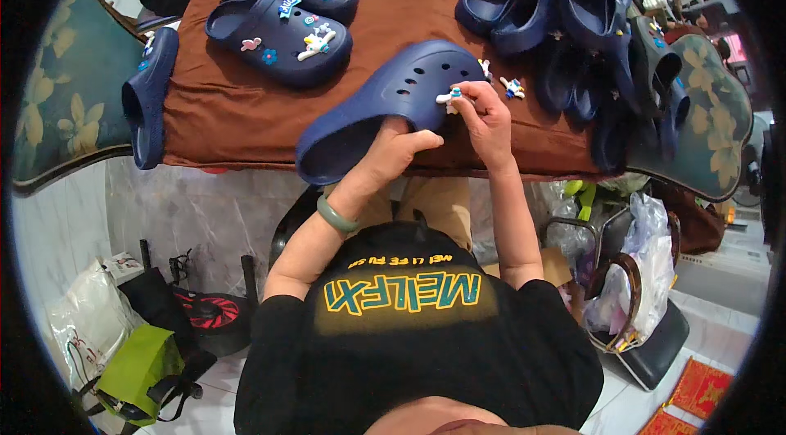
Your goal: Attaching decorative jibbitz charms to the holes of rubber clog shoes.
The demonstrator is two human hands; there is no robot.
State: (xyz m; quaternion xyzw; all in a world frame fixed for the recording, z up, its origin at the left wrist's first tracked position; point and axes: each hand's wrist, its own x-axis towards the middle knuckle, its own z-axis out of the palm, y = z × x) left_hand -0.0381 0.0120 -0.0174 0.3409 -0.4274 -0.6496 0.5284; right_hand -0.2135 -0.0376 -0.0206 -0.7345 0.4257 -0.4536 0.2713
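While the left hand (399, 150) grips the navy clog (385, 107) by its heel opening above the brown cloth (229, 111), the right hand (485, 117) pinches a small white charm (451, 97) against the clog's holed top. Decorated clogs (282, 21) lie beyond.

Black tee (409, 353) — green bangle (336, 215)

Left hand (399, 148) gripping a navy clog (385, 103) at its opening, right hand (485, 114) pinching a small white charm (449, 97) against its holed top. Two decorated clogs (282, 17) lying farther off on the brown surface (229, 107).
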